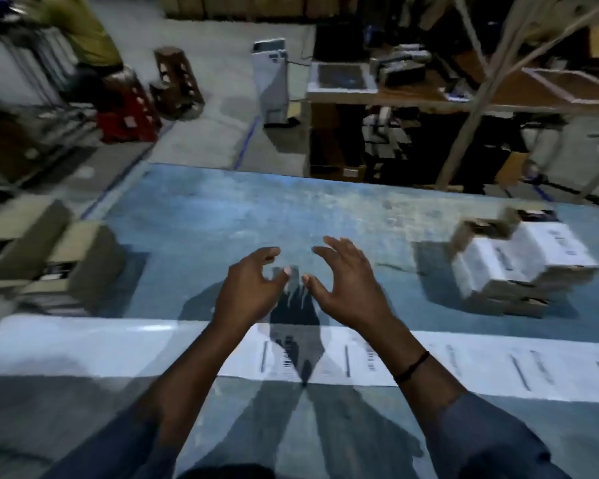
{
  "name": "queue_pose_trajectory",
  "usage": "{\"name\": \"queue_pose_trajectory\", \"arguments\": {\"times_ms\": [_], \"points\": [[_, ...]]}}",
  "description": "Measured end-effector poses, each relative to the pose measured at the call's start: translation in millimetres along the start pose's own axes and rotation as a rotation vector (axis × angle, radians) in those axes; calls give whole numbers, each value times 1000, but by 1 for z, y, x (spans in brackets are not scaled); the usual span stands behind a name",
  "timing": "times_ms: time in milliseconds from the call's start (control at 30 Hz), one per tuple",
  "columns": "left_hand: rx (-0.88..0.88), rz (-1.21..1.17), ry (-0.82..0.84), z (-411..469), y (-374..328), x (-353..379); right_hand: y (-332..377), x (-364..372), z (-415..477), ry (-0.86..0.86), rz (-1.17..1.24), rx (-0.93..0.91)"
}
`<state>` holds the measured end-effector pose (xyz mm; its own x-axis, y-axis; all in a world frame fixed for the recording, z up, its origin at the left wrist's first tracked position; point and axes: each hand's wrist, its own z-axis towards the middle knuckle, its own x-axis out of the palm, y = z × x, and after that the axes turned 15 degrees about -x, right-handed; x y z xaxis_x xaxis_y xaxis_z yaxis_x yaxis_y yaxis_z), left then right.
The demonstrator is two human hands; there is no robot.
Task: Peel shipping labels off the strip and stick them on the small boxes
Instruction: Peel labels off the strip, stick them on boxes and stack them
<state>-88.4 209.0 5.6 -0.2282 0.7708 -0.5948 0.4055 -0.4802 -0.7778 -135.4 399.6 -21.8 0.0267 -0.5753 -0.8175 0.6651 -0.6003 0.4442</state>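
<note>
Hands point(253, 288) point(346, 281) hover empty, fingers spread wide over the table point(343, 216); lift a label corner slowly off the strip point(464, 361) along its near edge before reaching for the boxes point(519, 264).

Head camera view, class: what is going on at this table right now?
A person stands at a blue table with both hands empty. The left hand and right hand hover side by side over bare tabletop, fingers curled and spread, holding nothing. A long strip of shipping labels lies across the table near the person, under the forearms. Labelled white boxes sit stacked to the right, and brown boxes sit at the left edge. The picture is blurred, so label print is unreadable.
</note>
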Motion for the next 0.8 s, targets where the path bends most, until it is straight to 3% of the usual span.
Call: {"name": "queue_pose_trajectory", "arguments": {"times_ms": [400,667,800], "points": [[-219,-1,-559,-4,143,-202,174,158,153,200,296,-242],[-438,6,-599,31,203,-231,206,235,250,201,578,-37],[-418,-39,-552,44,214,-230,202,258,273,239,634,-3]]}}
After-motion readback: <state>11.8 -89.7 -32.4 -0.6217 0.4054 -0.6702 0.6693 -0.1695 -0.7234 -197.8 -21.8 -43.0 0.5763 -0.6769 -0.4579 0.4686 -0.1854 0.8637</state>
